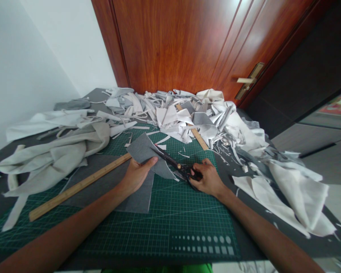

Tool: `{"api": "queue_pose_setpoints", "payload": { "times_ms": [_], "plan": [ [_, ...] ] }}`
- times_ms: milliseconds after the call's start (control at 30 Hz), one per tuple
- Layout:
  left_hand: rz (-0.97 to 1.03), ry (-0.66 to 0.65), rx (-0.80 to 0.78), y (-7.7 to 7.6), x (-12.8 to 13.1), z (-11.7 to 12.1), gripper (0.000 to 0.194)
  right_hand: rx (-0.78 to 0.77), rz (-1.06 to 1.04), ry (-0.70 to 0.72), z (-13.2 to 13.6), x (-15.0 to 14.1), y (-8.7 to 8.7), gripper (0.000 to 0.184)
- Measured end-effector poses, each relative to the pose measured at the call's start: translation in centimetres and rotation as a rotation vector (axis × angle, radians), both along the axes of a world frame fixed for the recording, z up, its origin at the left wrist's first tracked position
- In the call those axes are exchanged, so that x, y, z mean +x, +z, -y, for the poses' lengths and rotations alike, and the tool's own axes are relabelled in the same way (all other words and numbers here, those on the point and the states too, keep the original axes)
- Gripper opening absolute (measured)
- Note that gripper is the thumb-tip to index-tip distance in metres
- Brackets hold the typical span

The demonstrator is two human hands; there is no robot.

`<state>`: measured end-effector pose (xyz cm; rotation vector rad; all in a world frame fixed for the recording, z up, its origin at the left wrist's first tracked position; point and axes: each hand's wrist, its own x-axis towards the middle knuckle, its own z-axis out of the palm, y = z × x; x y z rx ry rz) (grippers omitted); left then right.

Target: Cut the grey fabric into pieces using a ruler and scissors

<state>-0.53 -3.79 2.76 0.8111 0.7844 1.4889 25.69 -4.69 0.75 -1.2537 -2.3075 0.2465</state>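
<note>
Mid-frame, our left hand pinches a flat grey cloth. Right of centre, our right hand curls around black metal scissors.

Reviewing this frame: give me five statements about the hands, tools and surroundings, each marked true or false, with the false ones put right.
1. The right hand holds the black-handled scissors. True.
2. The left hand is empty. False: the left hand grips a gray fabric piece.
3. A green cutting mat lies beneath the scissors. True.
4. Only one wooden ruler is in view. False: one wooden ruler lies by the left hand, and a second ruler lies partly under fabric scraps.
5. The door is reddish-brown. True.
</note>
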Motion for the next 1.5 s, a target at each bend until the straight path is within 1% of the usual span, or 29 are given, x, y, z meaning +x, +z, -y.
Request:
{"api": "queue_pose_setpoints", "payload": {
  "times_ms": [100,333,600,900,1100,1367,1500],
  "plan": [
    [-0.018,-0.003,0.011,-0.12,-0.03,0.01,0.057,0.012,0.009,0.002,-0.01,0.04,0.03,0.016],
    [-0.007,-0.002,0.032,-0.2,-0.03,-0.02,0.047,0.012,0.004,0.004,0.03,0.02,0.04,0.015],
    [-0.002,-0.017,0.019,-0.37,-0.12,-0.03,0.053,0.017,-0.017,0.0,-0.08,0.06,-0.29,0.019],
    [-0.023,0.0,0.009,-0.12,-0.08,0.07,0.058,0.024,-0.016,-0.004,-0.13,0.15,-0.47,0.023],
    [-0.048,0.011,0.008,0.01,0.0,0.16,0.057,0.046,-0.002,-0.01,-0.16,0.17,-0.48,0.024],
    [-0.02,-0.003,0.0,-0.37,-0.19,0.07,0.054,0.05,0.013,-0.025,-0.2,0.33,-0.81,0.026],
    [-0.031,0.011,-0.007,-0.45,-0.19,0.04,0.057,0.039,0.017,-0.032,-0.22,0.33,-0.79,0.028]
  ]
}}
